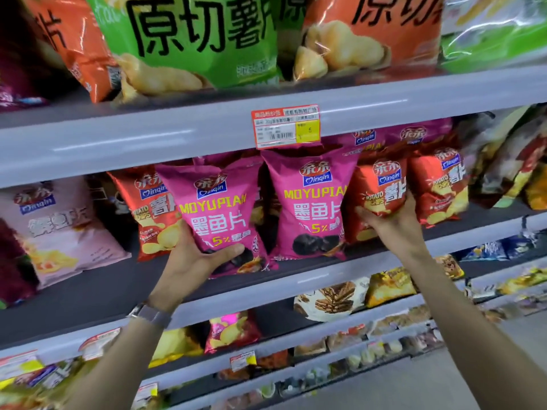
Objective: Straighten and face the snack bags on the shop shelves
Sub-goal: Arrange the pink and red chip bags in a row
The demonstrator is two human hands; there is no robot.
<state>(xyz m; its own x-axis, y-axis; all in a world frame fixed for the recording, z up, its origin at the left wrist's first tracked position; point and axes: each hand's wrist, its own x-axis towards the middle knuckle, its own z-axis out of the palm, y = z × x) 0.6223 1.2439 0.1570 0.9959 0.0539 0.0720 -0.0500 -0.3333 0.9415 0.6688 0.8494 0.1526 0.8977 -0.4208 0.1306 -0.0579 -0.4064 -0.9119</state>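
While shelved: magenta bag point(213, 213), left hand point(192, 261); red bag point(373, 190), right hand point(395, 227).

On the middle shelf point(118, 279), two magenta Qinqin "MOYUPIAN" bags face forward. The left magenta bag point(217, 214) stands at the shelf's front edge, leaning slightly with its top to the left; the left hand point(195, 255) grips its lower left corner, thumb across the front. The right magenta bag point(310, 202) stands upright just beside it, set a little further back. Touching that bag's right edge, a red Qinqin potato chips bag point(376, 193) is held by the right hand point(390, 220) at its lower part, label forward. Another red chips bag point(438, 184) stands just to its right, and a third point(151, 208) sits behind the left magenta bag.
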